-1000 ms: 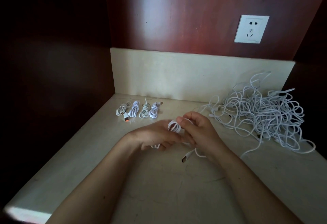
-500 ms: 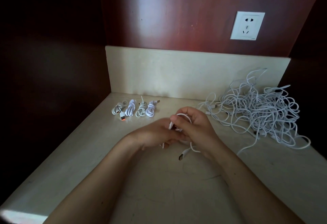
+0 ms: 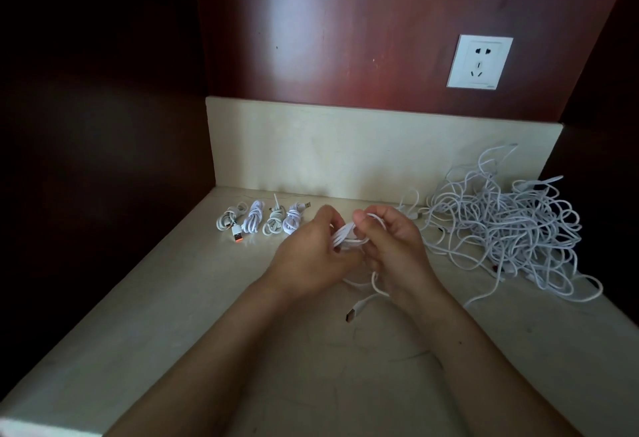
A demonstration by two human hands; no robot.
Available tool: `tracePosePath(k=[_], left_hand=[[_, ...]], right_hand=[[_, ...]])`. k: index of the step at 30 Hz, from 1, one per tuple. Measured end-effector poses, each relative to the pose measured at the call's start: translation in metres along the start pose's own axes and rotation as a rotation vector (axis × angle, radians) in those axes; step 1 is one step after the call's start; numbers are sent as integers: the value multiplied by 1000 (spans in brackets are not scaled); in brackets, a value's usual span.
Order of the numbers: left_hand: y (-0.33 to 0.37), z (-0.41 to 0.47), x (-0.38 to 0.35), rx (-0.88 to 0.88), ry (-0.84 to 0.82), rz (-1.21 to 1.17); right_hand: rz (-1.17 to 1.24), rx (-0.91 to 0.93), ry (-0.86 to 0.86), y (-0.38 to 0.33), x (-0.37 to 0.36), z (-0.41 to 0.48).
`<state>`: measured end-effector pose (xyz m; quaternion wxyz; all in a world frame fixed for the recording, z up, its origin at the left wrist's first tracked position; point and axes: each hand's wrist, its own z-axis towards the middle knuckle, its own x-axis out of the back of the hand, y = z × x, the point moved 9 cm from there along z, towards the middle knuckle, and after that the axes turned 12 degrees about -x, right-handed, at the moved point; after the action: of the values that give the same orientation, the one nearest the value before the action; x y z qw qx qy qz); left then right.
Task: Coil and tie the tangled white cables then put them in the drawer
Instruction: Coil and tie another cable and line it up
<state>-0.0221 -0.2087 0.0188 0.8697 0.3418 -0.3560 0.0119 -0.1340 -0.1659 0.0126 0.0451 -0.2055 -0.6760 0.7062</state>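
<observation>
Head view: four tied coils [image 3: 262, 223] lined up at bench [image 3: 173, 315] rear; fifth cable [image 3: 347, 237] pinched mid-wrap in left hand [image 3: 311, 257] and right hand [image 3: 394, 246]. Big tangle [image 3: 505, 229] untouched (drawer unseen). Judged well under half done.

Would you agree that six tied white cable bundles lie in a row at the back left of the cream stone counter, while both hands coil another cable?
Not quite: the head view shows four tied white cable bundles, not six. They do lie in a row at the back left of the cream stone counter, and the left hand and right hand are coiling another white cable.
</observation>
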Motion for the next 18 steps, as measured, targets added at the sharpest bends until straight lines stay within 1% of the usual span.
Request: tracePosePath(k=[2, 4, 6, 8, 14, 18], left_hand=[[-3, -1, 1, 71, 60, -152], [-6, 0, 3, 93, 172, -302], [-13, 0, 7, 93, 297, -365], [-18, 2, 8, 83, 342, -390], [-38, 2, 8, 116, 220, -273], [-36, 4, 5, 66, 163, -235]], right_hand=[[64, -32, -31, 1, 1, 0], [99, -22, -49, 1, 0, 1], [104, -17, -59, 1, -2, 1], [80, -17, -74, 3, -5, 1], [-129, -7, -52, 9, -2, -2], [-173, 20, 12, 9, 4, 0]])
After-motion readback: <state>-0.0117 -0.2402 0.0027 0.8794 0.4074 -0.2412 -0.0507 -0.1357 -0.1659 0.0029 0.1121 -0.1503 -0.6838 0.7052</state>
